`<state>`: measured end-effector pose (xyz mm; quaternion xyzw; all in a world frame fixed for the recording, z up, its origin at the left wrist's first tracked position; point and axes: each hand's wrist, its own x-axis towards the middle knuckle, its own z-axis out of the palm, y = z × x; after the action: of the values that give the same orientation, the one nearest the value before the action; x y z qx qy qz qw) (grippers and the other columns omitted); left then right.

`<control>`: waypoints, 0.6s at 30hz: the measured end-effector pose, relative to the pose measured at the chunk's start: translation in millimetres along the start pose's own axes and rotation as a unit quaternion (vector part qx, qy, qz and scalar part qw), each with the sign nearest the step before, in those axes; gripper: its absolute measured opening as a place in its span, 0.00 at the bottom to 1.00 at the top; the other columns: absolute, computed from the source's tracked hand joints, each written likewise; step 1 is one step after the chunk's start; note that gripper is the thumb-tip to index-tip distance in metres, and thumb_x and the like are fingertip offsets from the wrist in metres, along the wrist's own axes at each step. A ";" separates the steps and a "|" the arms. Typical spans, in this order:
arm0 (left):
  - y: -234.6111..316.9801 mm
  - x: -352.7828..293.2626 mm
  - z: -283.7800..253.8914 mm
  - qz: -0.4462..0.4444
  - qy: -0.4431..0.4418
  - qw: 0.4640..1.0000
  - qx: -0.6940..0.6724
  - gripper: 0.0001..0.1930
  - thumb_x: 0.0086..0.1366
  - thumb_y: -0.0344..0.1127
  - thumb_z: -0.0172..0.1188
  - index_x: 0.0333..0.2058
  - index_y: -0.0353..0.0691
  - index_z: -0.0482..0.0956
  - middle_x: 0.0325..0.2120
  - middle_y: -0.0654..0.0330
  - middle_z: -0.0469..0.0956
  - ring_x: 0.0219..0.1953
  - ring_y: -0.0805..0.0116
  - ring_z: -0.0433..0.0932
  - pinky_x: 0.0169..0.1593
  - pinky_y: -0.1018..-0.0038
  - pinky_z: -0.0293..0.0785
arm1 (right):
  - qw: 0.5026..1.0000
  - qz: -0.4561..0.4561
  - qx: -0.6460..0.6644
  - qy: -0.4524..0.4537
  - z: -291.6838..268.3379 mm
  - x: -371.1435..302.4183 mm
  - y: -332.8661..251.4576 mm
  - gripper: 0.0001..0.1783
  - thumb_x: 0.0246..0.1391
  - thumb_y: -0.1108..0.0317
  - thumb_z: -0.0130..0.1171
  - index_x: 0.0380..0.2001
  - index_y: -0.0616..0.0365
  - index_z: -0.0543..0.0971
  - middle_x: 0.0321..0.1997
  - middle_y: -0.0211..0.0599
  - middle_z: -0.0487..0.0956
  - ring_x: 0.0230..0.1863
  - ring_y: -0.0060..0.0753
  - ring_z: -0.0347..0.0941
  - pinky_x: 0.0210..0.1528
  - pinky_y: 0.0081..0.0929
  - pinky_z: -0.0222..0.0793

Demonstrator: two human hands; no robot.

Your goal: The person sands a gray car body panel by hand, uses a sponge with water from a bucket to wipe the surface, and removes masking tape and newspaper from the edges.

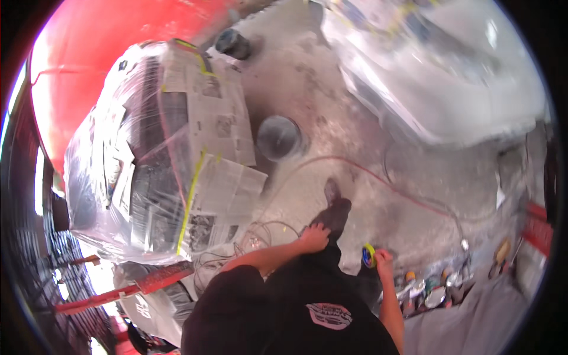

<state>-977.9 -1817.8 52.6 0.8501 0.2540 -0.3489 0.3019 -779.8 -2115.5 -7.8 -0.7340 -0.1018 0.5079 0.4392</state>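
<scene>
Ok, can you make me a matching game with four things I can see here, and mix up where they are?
Things:
1. yellow and blue roll
2. left hand
3. reddish hose
4. round grey container

Places:
A. resting on a dark trouser leg
B. near the taped newspaper
C. held in the fingers of the right hand
D. curving across the floor

Right pairs: 1-C, 2-A, 3-D, 4-B
</scene>
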 end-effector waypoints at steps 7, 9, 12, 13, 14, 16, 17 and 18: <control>-96.4 44.0 -150.5 0.029 0.051 0.989 -0.135 0.19 0.65 0.44 0.62 0.51 0.43 0.82 0.51 0.45 0.78 0.55 0.42 0.78 0.58 0.49 0.76 | 0.989 0.051 0.136 -0.027 28.6 138.7 -196.7 0.17 0.56 0.70 0.57 0.47 0.67 0.80 0.36 0.39 0.84 0.36 0.29 0.81 0.42 0.27 0.76; -118.7 45.4 -179.2 0.040 -0.026 0.984 -0.174 0.18 0.64 0.43 0.62 0.50 0.43 0.82 0.49 0.45 0.79 0.53 0.43 0.80 0.57 0.51 0.77 | 0.995 0.006 0.075 -0.065 59.6 167.5 -313.5 0.18 0.57 0.70 0.56 0.48 0.67 0.80 0.36 0.38 0.83 0.36 0.28 0.80 0.44 0.26 0.74; -148.9 58.8 -243.6 0.078 -0.102 0.976 -0.174 0.16 0.62 0.40 0.63 0.47 0.41 0.82 0.46 0.45 0.81 0.51 0.44 0.81 0.55 0.52 0.78 | 0.994 -0.035 0.044 -0.094 108.1 228.7 -447.3 0.18 0.57 0.71 0.57 0.49 0.68 0.79 0.35 0.37 0.83 0.35 0.26 0.79 0.42 0.24 0.73; -161.4 65.2 -243.2 0.081 -0.073 0.979 -0.170 0.15 0.62 0.39 0.64 0.46 0.41 0.81 0.44 0.45 0.82 0.50 0.44 0.82 0.53 0.51 0.78 | 0.993 -0.040 0.044 -0.105 123.1 252.5 -474.7 0.17 0.57 0.72 0.58 0.49 0.68 0.79 0.35 0.36 0.83 0.35 0.25 0.79 0.41 0.23 0.72; -174.7 75.8 -245.4 0.082 -0.044 0.982 -0.166 0.14 0.61 0.37 0.64 0.44 0.41 0.81 0.43 0.45 0.82 0.49 0.44 0.82 0.52 0.50 0.78 | 0.990 -0.044 0.055 -0.120 136.3 280.0 -495.9 0.17 0.57 0.72 0.58 0.49 0.68 0.79 0.35 0.37 0.83 0.35 0.25 0.79 0.41 0.23 0.72; -203.9 107.7 -252.1 0.033 0.016 0.977 -0.212 0.11 0.60 0.35 0.63 0.41 0.40 0.80 0.39 0.45 0.83 0.46 0.43 0.83 0.49 0.49 0.77 | 0.984 -0.049 0.079 -0.150 162.1 337.6 -531.7 0.17 0.57 0.72 0.58 0.49 0.68 0.79 0.35 0.37 0.83 0.35 0.25 0.79 0.42 0.24 0.72; -213.5 121.8 -266.6 0.008 0.046 0.971 -0.235 0.10 0.60 0.34 0.63 0.40 0.40 0.79 0.37 0.45 0.83 0.44 0.43 0.83 0.47 0.48 0.77 | 0.984 -0.052 0.061 -0.159 173.3 366.8 -555.7 0.15 0.57 0.72 0.57 0.47 0.67 0.80 0.33 0.35 0.84 0.34 0.23 0.78 0.40 0.22 0.71; -228.5 135.0 -283.2 -0.017 0.061 0.965 -0.254 0.09 0.60 0.33 0.61 0.39 0.40 0.78 0.35 0.45 0.83 0.42 0.42 0.83 0.46 0.48 0.76 | 0.982 -0.046 0.051 -0.177 185.2 399.0 -567.0 0.15 0.57 0.72 0.58 0.46 0.67 0.80 0.33 0.34 0.84 0.33 0.22 0.77 0.39 0.22 0.70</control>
<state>-915.6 -1435.1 37.7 0.7607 0.3667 -0.2254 0.4859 -581.3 -1441.2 136.5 -0.6038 -0.1853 0.6136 0.4739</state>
